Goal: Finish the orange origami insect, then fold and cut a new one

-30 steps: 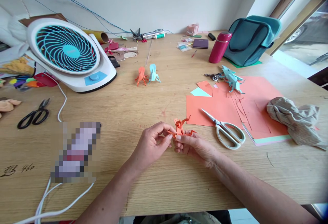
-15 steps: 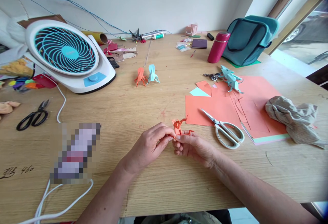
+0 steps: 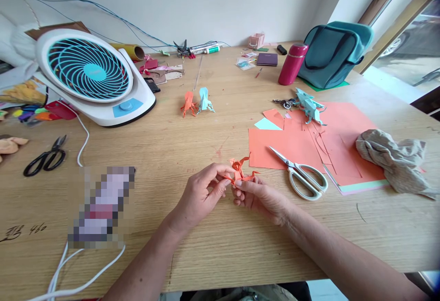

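Note:
An orange origami figure with thin folded limbs is held between my two hands, just above the table. My right hand grips its base, thumb on top and fingers curled below. From the other side, my left hand pinches a thin limb between thumb and forefinger. Farther back stand a finished-looking orange paper figure and a light blue paper figure. White-handled scissors lie right of my hands, partly on orange paper sheets. A larger light blue origami figure rests on those sheets.
A fan stands at the left, with black scissors and a blurred-out object nearer me. To the right are a crumpled cloth, a pink bottle, a teal bag and keys.
My left hand has shifted slightly left along the figure's limb, and more of that limb shows between my fingers. The right hand keeps its hold.

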Demonstrator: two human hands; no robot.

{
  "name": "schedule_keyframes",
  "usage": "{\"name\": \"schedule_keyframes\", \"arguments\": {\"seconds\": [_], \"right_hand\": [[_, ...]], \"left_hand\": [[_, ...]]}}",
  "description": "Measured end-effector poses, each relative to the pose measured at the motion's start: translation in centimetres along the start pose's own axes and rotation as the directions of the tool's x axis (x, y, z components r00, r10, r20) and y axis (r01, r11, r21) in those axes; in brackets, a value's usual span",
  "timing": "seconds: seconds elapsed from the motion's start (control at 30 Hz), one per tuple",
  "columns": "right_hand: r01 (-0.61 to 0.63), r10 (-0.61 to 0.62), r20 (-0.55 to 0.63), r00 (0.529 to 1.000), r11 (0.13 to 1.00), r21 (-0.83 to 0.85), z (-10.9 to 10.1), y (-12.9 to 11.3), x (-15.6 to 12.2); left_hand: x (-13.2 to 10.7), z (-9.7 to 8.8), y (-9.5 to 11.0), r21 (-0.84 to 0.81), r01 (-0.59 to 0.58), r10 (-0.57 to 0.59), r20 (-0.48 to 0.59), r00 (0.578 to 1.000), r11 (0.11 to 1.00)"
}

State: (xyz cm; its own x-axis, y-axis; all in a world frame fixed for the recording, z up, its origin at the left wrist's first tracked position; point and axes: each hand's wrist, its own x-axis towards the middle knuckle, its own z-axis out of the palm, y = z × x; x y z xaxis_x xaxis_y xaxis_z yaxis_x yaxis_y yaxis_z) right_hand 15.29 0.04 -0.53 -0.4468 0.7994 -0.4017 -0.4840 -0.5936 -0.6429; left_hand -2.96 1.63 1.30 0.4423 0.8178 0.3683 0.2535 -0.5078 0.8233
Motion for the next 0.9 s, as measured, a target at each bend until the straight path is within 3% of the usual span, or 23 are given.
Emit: {"name": "schedule_keyframes", "arguments": {"seconds": [0.17, 0.47, 0.6, 0.9], "right_hand": [[0.041, -0.043, -0.068, 0.997, 0.999, -0.030, -0.04, 0.28, 0.27], [0.036, -0.050, -0.137, 0.989, 0.994, -0.106, 0.02, 0.27, 0.49], [0.059, -0.085, -0.156, 0.984, 0.985, -0.165, 0.08, 0.22, 0.41], [0.123, -0.160, -0.157, 0.974, 0.967, -0.222, 0.23, 0.31, 0.52]], "left_hand": [[0.27, 0.22, 0.30, 0.060, -0.029, 0.033, -0.062, 0.998, 0.998], [0.51, -0.19, 0.47, 0.134, -0.123, 0.128, -0.027, 0.991, 0.983], [0.53, -0.08, 0.50, 0.108, -0.081, 0.086, -0.044, 0.995, 0.991], [0.30, 0.40, 0.48, 0.006, 0.126, -0.125, -0.104, 0.987, 0.992]]}}
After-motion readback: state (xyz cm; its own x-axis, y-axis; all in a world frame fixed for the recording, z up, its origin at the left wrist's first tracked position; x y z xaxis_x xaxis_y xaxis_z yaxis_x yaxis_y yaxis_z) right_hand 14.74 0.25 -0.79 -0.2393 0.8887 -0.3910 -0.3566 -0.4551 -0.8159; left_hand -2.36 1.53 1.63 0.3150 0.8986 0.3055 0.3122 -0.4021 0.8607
